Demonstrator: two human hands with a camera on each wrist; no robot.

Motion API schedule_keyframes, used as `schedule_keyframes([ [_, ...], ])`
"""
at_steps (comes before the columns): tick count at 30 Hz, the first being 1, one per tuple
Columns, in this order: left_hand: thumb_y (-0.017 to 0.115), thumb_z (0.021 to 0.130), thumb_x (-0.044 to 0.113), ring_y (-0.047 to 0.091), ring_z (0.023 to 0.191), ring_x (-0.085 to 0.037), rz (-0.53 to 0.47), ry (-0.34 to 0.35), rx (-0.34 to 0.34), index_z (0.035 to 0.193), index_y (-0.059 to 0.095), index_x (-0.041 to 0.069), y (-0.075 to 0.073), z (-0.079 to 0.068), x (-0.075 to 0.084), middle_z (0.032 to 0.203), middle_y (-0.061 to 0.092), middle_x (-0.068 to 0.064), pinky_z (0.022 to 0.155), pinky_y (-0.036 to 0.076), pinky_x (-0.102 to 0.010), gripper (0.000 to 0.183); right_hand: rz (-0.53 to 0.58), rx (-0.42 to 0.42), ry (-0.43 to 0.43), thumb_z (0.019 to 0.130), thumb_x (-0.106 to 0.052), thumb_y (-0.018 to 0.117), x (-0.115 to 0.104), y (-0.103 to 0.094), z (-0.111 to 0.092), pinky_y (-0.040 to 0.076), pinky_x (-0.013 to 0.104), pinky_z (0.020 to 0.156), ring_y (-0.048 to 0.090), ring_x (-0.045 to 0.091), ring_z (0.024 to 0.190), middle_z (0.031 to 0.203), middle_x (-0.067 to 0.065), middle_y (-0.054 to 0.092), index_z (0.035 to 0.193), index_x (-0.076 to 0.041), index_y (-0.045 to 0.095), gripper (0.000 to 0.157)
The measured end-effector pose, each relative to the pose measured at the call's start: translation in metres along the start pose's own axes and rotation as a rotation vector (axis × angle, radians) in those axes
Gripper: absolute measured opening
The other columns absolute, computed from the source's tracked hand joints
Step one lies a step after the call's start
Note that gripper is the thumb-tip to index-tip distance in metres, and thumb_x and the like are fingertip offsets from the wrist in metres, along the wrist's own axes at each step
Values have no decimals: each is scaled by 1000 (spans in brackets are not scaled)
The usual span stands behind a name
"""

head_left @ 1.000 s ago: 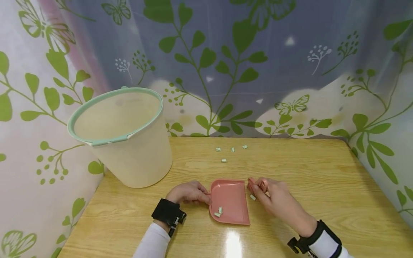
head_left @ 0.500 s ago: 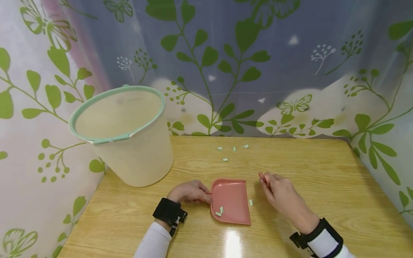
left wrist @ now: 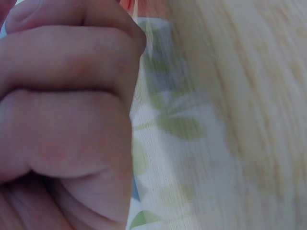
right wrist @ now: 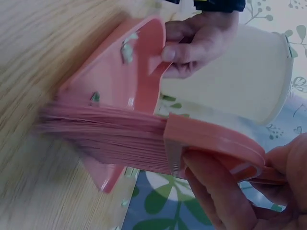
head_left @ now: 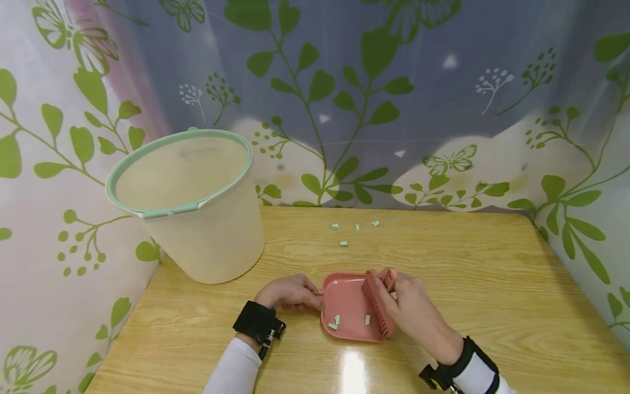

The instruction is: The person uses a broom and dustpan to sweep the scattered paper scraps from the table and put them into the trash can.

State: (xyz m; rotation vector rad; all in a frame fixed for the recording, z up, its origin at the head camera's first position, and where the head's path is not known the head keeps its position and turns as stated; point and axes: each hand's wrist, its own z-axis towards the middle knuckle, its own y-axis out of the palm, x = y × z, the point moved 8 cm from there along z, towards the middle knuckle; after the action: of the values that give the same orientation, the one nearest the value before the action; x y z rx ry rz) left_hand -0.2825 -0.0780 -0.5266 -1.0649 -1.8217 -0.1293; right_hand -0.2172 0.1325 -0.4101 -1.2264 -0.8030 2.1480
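Note:
A pink dustpan (head_left: 346,301) lies on the table with its wide lip facing right. My left hand (head_left: 290,293) grips its short handle; curled fingers fill the left wrist view. In my right hand (head_left: 413,306) is a pink hand brush (head_left: 379,309), its bristles over the dustpan's lip. The right wrist view shows the fingers round the brush (right wrist: 211,139) and its bristles spread at the lip. Inside the pan are a small pale green scrap (head_left: 367,320) near the bristles and two more scraps (head_left: 334,323) near the handle side.
Several more pale green scraps (head_left: 343,243) lie farther back on the wooden table (head_left: 467,251). A large cream bucket (head_left: 216,241) with a mint rim stands at the back left. A leaf-patterned curtain (head_left: 305,109) hangs behind the table.
The brush first lifted off to the right, then came back left onto the dustpan's lip. One scrap moved from the table beside the lip into the pan. My left hand stayed put.

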Motion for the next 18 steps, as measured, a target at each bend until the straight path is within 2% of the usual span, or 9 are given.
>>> schedule_keyframes([
  [8,80,84,23,27,44,-7,21,7,-11,62,58,18,0,-1,1,54,40,7,44,22,-23,32,81,-37,-11,101,-12,63,-19,17,7,43,18,52,51,-3,61,73,-4,58,75,-16,51,29],
  [13,80,83,22,30,45,-5,15,-1,-4,63,58,19,1,-1,1,54,41,8,44,25,-22,30,235,-97,44,104,-14,59,-21,22,8,48,19,49,61,-1,62,80,5,68,90,-7,63,16],
  [15,80,83,21,31,45,-5,1,7,-10,62,57,18,2,-1,1,55,42,8,44,25,-21,31,308,-64,61,104,-13,59,-16,16,12,53,21,53,66,2,70,88,9,71,97,-2,65,14],
  [16,80,84,21,31,46,-5,-4,12,-14,62,57,18,2,-1,1,55,42,8,44,25,-21,32,334,-42,76,104,-13,59,-11,12,15,53,22,55,66,3,71,86,8,70,98,-2,65,14],
  [18,79,84,22,30,46,-6,-9,21,-23,62,56,18,2,0,2,55,42,8,44,25,-21,33,366,15,67,103,-12,61,-1,1,23,54,23,57,67,6,76,92,10,72,105,-1,68,13],
])
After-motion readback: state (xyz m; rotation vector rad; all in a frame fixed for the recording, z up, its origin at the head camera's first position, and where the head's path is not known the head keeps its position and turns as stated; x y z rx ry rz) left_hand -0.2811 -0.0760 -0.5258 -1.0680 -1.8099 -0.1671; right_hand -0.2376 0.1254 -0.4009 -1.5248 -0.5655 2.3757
